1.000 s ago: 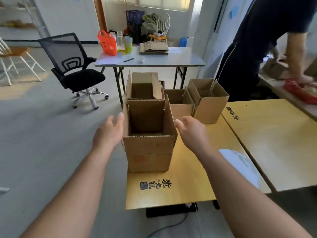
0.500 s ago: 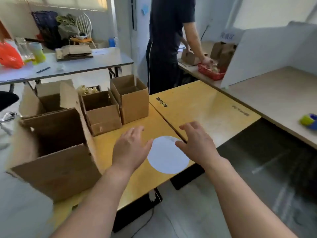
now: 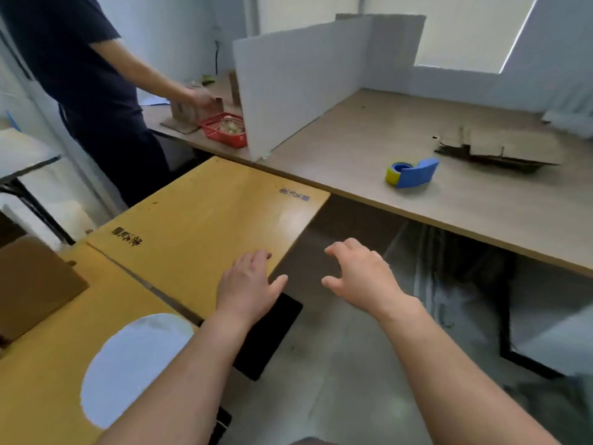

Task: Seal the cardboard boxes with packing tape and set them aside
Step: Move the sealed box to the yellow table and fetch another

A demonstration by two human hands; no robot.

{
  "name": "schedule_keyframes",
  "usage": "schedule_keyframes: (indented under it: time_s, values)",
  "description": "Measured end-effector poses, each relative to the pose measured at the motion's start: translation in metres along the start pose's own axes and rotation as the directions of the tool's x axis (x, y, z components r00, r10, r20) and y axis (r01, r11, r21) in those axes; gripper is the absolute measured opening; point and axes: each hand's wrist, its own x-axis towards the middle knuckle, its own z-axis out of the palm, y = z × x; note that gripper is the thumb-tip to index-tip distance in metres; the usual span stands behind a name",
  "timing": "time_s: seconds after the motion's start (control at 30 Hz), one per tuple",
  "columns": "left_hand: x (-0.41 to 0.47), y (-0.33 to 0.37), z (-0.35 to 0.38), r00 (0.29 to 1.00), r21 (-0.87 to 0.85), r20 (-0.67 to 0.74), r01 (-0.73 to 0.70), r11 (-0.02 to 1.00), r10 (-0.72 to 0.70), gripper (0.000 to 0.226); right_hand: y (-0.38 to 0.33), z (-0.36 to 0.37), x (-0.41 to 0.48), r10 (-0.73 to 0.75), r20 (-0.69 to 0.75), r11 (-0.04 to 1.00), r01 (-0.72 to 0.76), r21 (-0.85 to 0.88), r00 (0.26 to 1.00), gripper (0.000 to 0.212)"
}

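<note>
Two bare hands reach out in front, and neither one has a grip on anything. The left hand (image 3: 247, 285) floats over the near corner of a yellow desk (image 3: 205, 216), fingers loose and a bit spread. The right hand (image 3: 364, 277) hangs past the desk edge, over the floor, with its fingers bent like a soft claw and nothing in them. The tape roll (image 3: 410, 173), blue with a yellow part, sits on the long grey desk (image 3: 337, 146), well apart from both hands. Near it, further right, lies a flat piece of cardboard (image 3: 500, 150) (it is not folded up into a box). A brown box (image 3: 35, 287) stands at the far left on a second yellow desk (image 3: 48, 380) pushed up against the first. Only its sides show, so what is inside cannot be seen. A white round spot (image 3: 128, 364) is on that desk by the left arm. A tall white board (image 3: 288, 81) stands up on the grey desk like a wall. Just beside its left end sits a red basket (image 3: 221, 130) with something pale in it, too blurry to name. Another person (image 3: 93, 78) in dark clothes stands there with a hand on a small box (image 3: 184, 110).
</note>
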Motion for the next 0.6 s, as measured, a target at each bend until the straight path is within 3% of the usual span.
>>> schedule_keyframes:
  time_s: [0.23, 0.6]
  values:
    - [0.064, 0.100, 0.042, 0.981, -0.047, 0.021, -0.190, 0.981, 0.191, 0.052, 0.111, -0.018, 0.018, 0.190, -0.061, 0.982, -0.189, 0.011, 0.980, 0.051]
    - [0.174, 0.204, 0.093, 0.913, -0.098, 0.043, -0.400, 0.911, 0.405, 0.055, 0.223, -0.042, 0.073, 0.398, -0.142, 0.917, -0.395, 0.046, 0.906, 0.052]
